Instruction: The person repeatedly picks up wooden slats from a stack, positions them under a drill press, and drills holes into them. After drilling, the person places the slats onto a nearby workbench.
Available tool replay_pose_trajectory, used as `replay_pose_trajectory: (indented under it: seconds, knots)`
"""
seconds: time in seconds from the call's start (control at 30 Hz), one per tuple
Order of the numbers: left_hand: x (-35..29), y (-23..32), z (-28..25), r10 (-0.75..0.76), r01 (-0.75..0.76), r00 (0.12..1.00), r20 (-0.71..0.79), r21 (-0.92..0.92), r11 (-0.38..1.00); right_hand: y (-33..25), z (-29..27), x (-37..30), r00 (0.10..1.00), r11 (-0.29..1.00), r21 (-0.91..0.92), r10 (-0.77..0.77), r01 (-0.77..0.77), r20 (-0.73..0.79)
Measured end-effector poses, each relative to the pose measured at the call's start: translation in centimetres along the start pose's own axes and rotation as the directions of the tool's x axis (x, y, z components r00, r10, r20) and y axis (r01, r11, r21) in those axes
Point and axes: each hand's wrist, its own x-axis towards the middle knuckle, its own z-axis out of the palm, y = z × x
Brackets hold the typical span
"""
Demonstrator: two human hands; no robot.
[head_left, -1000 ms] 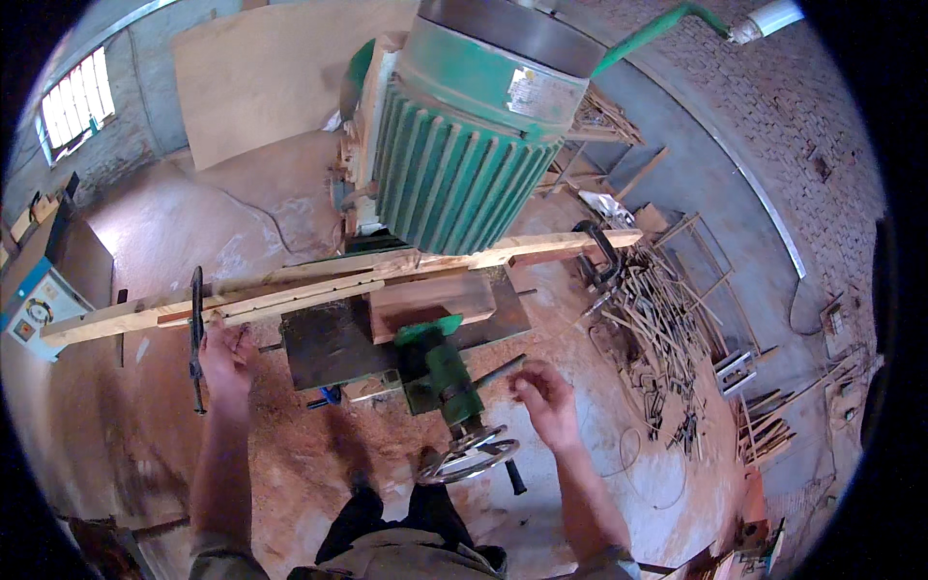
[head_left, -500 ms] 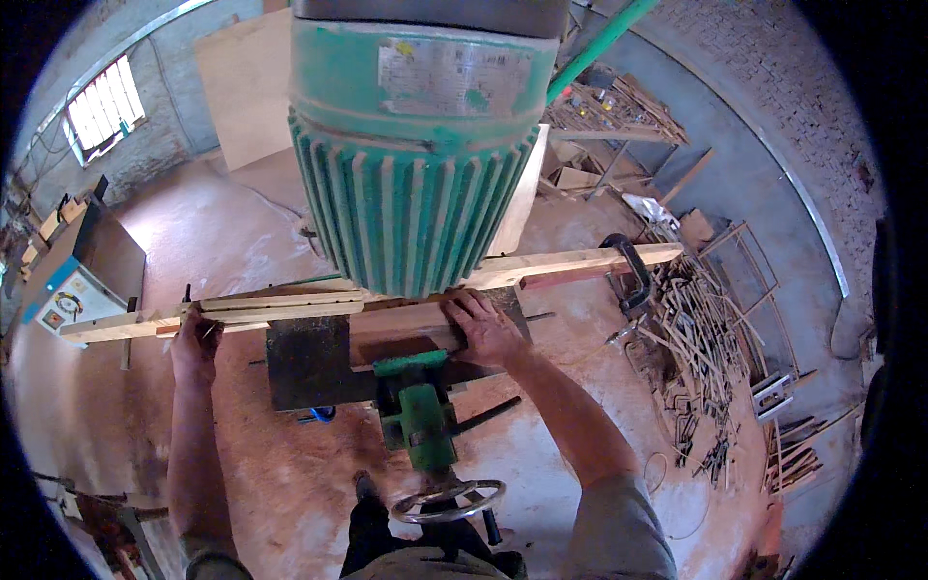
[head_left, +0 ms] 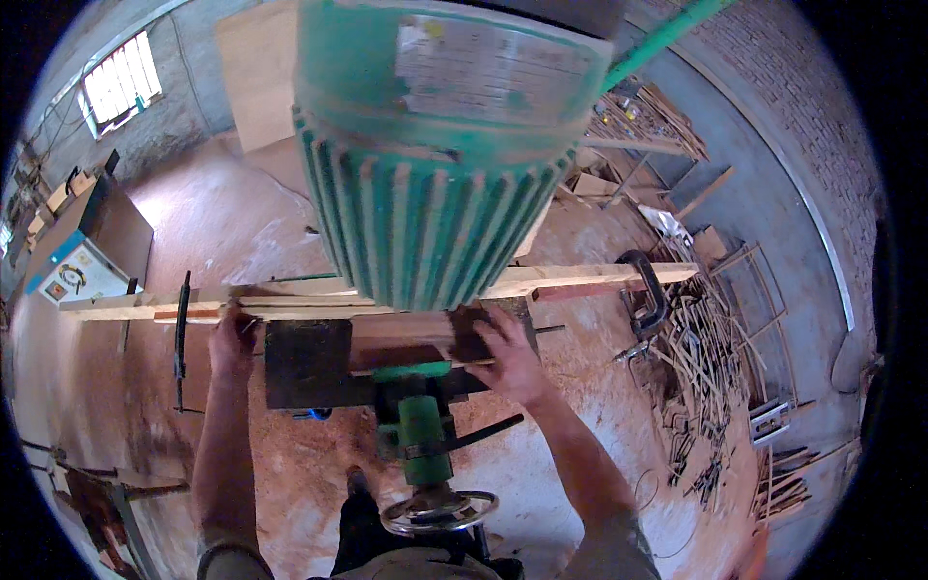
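A big green ribbed motor (head_left: 425, 222) fills the upper middle and hides part of the work below it. My left hand (head_left: 234, 340) is closed round the left end of a pale wooden strip (head_left: 319, 311), which lies along a long wooden beam (head_left: 580, 278). The strip's far end runs in behind the motor. Over the right side of the dark metal table (head_left: 307, 353), my right hand (head_left: 510, 360) has its fingers apart and holds nothing I can see. Between the hands sits a wooden block (head_left: 401, 333) behind a green clamp jaw (head_left: 412, 371).
A black C-clamp (head_left: 650, 295) grips the beam's right end; a bar clamp (head_left: 181, 343) hangs at the left. Nearest me is a metal handwheel (head_left: 440, 512) with a dark lever (head_left: 474, 435) above. Piled wood scraps (head_left: 706, 358) cover the right floor; a cabinet (head_left: 97, 246) stands left.
My left hand has moved right with the strip's end. The right hand has come off the beam side, back toward me and rightward, its fingers spreading. The whole view has shifted a little.
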Motion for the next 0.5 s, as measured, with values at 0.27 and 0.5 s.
replay_pose_trajectory:
  seconds: [0.27,0.5]
  knots:
    - [-3.3,-4.6,5.7,-0.225,0.233,0.972,0.074,-0.139,0.963,-2.9,-1.3,-11.4,0.736,0.66,0.579,0.661,-0.478,-0.147]
    - [-2.1,-7.7,5.2,-0.287,0.295,0.956,0.066,-0.24,0.925,-6.1,2.2,-16.2,0.394,0.161,0.875,0.919,-0.456,0.036]
